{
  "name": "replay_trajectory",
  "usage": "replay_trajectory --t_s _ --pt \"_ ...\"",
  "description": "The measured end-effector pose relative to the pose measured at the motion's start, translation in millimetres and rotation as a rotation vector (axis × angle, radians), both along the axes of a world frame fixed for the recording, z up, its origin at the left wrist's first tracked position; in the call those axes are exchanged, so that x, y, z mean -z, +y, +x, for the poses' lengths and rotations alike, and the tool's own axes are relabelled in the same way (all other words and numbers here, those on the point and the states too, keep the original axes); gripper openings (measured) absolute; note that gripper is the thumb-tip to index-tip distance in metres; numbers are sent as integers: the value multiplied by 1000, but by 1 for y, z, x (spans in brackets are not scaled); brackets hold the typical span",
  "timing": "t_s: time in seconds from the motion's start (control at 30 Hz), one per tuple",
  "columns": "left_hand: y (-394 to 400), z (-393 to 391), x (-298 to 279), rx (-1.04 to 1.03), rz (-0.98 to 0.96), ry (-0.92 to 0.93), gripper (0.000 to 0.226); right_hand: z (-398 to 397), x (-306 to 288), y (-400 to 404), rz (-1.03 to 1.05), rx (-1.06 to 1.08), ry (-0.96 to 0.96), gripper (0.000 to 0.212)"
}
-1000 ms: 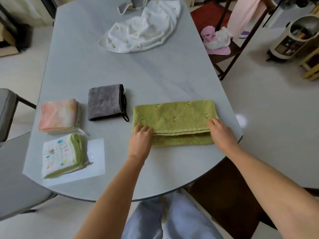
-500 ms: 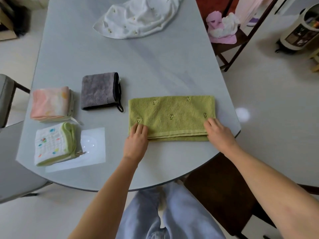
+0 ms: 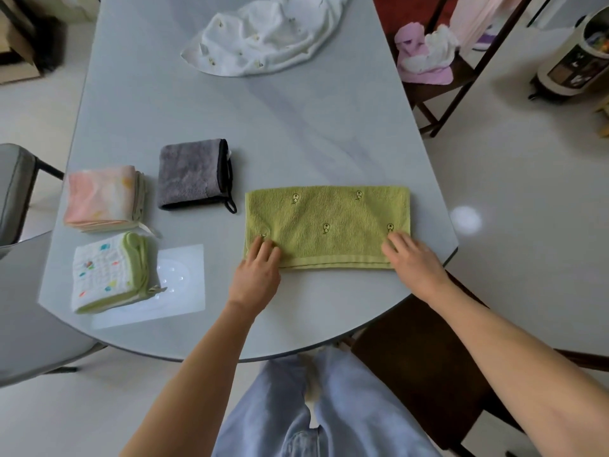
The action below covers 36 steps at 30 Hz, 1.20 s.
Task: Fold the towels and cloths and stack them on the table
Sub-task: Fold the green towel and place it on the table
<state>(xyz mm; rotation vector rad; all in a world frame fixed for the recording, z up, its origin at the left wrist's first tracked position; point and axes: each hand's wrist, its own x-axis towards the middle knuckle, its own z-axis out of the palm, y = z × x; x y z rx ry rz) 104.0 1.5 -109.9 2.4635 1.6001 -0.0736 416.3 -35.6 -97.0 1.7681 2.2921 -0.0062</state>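
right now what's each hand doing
Left hand: open, fingers flat on the green towel.
Right hand: open, pressing the same towel's near right corner.

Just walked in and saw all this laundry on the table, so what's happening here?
A person is folding towels at a grey table. Both hands rest flat on a green towel, already folded into a long strip: the left hand on its near left corner, the right hand on its near right corner. To the left lie three folded cloths, side by side, not stacked: a grey one, a pink one and a white one with green trim. A crumpled white cloth waits at the far end.
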Motion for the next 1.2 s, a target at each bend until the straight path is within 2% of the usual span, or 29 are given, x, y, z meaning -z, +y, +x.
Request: replay_trajectory --t_s 0.13,0.17,0.23,0.3,0.37,0.43,0.53,0.6,0.67,0.83,0.93,1.13,1.2 --pt "1 1 -21 11 87 66 37 3 1 -7 -3 -55 -57 33" --pt "3 5 -26 7 128 54 38 4 0 -11 10 -72 -56 38" --pt "10 19 -31 40 206 2 37 2 -1 -12 58 -69 21 50" --pt "21 34 -31 106 206 -75 31 -12 -3 -5 138 -6 158 48" --pt "33 47 -25 117 169 -125 26 -33 0 11 197 126 299 35" --pt "46 62 -21 114 35 -134 44 -47 4 34 269 355 453 29" --pt "70 92 -19 205 -20 -120 59 -39 4 71 381 773 650 32" --pt "79 109 -15 260 -32 -89 66 -24 4 84 370 1004 685 29" --pt "82 119 -4 299 -27 -24 72 -8 12 90 312 1129 675 28" --pt "83 133 22 330 10 -22 81 7 32 114 210 1136 783 42" --pt "86 137 27 328 36 -13 78 12 33 121 290 1167 813 33" --pt "86 151 34 298 -5 21 78 13 35 112 445 1148 623 18" --pt "84 150 37 293 -13 23 78 -3 38 102 543 1040 540 25"
